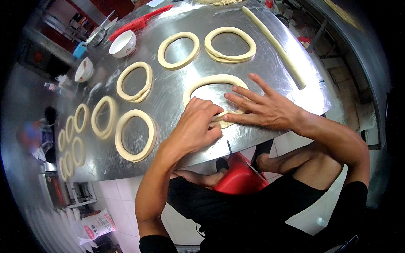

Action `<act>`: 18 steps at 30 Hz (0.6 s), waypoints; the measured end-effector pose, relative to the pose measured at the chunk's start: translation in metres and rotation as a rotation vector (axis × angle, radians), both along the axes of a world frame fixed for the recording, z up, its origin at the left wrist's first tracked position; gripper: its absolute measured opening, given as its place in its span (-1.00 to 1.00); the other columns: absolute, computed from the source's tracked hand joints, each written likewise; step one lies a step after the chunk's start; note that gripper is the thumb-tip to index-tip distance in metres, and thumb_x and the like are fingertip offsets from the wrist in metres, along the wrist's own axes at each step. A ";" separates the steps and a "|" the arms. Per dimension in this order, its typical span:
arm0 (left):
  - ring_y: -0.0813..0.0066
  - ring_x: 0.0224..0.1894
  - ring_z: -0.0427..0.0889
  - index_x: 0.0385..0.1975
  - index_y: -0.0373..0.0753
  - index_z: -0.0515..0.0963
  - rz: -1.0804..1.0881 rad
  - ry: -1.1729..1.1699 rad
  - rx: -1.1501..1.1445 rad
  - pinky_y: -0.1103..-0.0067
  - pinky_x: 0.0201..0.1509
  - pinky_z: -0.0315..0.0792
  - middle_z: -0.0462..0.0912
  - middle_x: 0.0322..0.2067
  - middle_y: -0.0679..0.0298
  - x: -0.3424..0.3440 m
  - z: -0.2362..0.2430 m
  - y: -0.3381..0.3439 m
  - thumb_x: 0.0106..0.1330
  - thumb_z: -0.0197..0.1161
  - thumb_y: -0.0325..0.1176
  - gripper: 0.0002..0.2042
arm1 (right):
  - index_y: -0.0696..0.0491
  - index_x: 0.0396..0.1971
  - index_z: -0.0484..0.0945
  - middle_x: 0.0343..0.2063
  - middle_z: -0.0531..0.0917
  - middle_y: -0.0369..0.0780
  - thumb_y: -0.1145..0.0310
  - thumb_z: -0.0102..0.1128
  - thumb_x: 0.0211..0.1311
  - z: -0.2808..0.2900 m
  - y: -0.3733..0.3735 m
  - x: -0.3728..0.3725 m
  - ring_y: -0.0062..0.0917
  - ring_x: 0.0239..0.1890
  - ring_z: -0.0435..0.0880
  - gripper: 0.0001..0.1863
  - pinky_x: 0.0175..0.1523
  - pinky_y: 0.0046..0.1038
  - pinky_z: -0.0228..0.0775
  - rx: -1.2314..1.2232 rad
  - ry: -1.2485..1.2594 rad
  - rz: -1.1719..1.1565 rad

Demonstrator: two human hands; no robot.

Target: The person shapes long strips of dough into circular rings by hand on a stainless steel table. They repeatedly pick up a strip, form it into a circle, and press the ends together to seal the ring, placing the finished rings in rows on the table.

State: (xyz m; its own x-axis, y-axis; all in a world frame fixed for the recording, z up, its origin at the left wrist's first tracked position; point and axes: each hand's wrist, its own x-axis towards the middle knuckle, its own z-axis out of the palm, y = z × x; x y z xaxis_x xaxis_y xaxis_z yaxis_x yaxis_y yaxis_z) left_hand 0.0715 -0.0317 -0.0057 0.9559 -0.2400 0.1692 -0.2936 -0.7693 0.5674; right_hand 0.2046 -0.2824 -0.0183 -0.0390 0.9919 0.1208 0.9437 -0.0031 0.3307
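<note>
A pale dough ring [217, 79] lies near the front edge of the steel table, its near side under my hands. My left hand [196, 122] is closed over the ring's near side, with the fingers curled and the thumb against the dough. From the right, my right hand [265, 105] reaches over the same ring with its fingers stretched and spread. One of its digits touches the dough beside my left fingertips. The dough directly beneath the fingers is partly hidden. To the right, a long straight dough strip [276, 48] lies apart from both hands.
Several finished-looking dough rings [136, 135] lie across the steel table [177, 97]. Toward the back left stand a white bowl [123, 44], a second bowl [84, 70] and a red brush [139, 22]. A red stool [240, 175] is below the front edge.
</note>
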 end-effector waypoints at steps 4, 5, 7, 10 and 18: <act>-0.02 -0.04 0.61 -0.15 -0.34 0.69 0.064 -0.032 0.055 0.20 0.26 0.42 0.69 -0.19 0.05 0.003 -0.001 -0.007 0.24 0.44 -0.38 -0.76 | -0.32 0.53 0.28 0.53 0.34 -0.16 0.23 0.08 0.54 0.004 -0.005 0.001 -0.27 0.56 0.35 -0.40 0.66 0.35 -0.19 0.047 0.106 -0.001; -0.01 -0.04 0.61 -0.16 -0.33 0.69 0.081 -0.032 0.060 0.20 0.25 0.42 0.69 -0.20 0.05 0.004 -0.004 -0.008 0.24 0.46 -0.38 -0.76 | -0.28 0.51 0.32 0.51 0.37 -0.16 0.23 0.09 0.53 0.003 -0.005 0.003 -0.27 0.54 0.37 -0.42 0.65 0.35 -0.15 0.071 0.110 0.016; 0.01 -0.05 0.62 -0.16 -0.32 0.70 0.074 -0.071 0.090 0.18 0.25 0.43 0.69 -0.20 0.07 0.006 -0.011 -0.008 0.24 0.47 -0.38 -0.77 | -0.19 0.45 0.40 0.46 0.43 -0.16 0.25 0.13 0.51 0.004 -0.005 0.004 -0.27 0.50 0.43 -0.46 0.63 0.33 -0.06 0.123 0.168 0.016; 0.04 -0.05 0.63 -0.16 -0.30 0.70 0.011 -0.173 0.150 0.12 0.35 0.40 0.69 -0.21 0.09 0.006 -0.019 -0.005 0.24 0.49 -0.40 -0.78 | -0.07 0.35 0.51 0.32 0.55 -0.14 0.27 0.19 0.48 0.008 0.000 0.002 -0.24 0.38 0.54 -0.53 0.59 0.22 0.10 0.204 0.348 -0.053; 0.09 -0.04 0.66 -0.10 -0.25 0.67 0.048 -0.147 0.189 0.00 0.50 0.31 0.66 -0.23 0.19 -0.007 -0.006 -0.006 0.19 0.50 -0.47 -0.72 | 0.09 0.06 0.66 0.03 0.69 -0.10 0.25 0.32 0.36 0.004 0.028 -0.011 -0.22 0.10 0.65 -0.65 0.35 -0.14 0.38 0.212 0.732 -0.081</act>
